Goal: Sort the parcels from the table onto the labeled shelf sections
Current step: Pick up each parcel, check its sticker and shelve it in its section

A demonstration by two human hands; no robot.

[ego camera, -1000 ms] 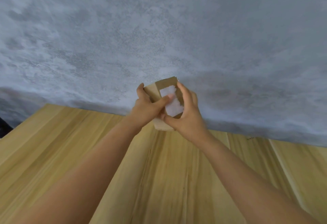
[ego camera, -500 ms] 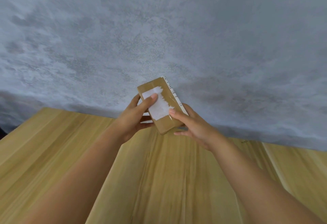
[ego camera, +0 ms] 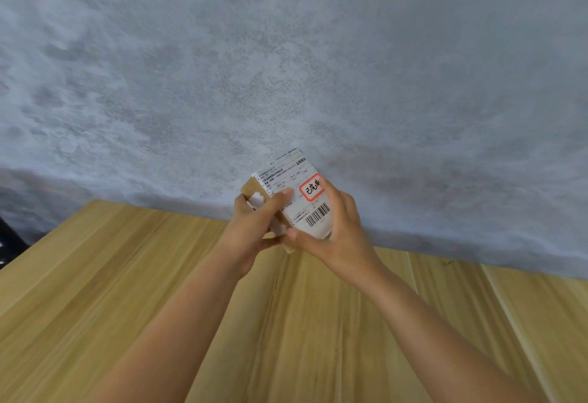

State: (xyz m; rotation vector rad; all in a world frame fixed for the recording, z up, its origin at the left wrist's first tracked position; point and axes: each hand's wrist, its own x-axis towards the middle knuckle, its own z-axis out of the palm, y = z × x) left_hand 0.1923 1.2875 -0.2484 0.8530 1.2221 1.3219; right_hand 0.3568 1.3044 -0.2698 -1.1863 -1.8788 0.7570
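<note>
A small brown cardboard parcel (ego camera: 288, 180) is held up in front of me above the far edge of the wooden table (ego camera: 95, 291). Its white shipping label with a barcode and a red-framed stamp faces me. My left hand (ego camera: 254, 227) grips the parcel's left side, thumb lying across the label. My right hand (ego camera: 337, 227) holds the right and lower side, fingers wrapped behind it. Torn white tape shows on the brown left face. No shelf is in view.
A grey mottled wall (ego camera: 286, 68) fills the upper part of the view behind the table. A dark object (ego camera: 6, 237) shows at the far left edge. Only bare wood planks show on the table.
The parcel has been turned in both hands: the brown face with torn tape faced me before, now the printed shipping label does. The hands stayed in about the same place.
</note>
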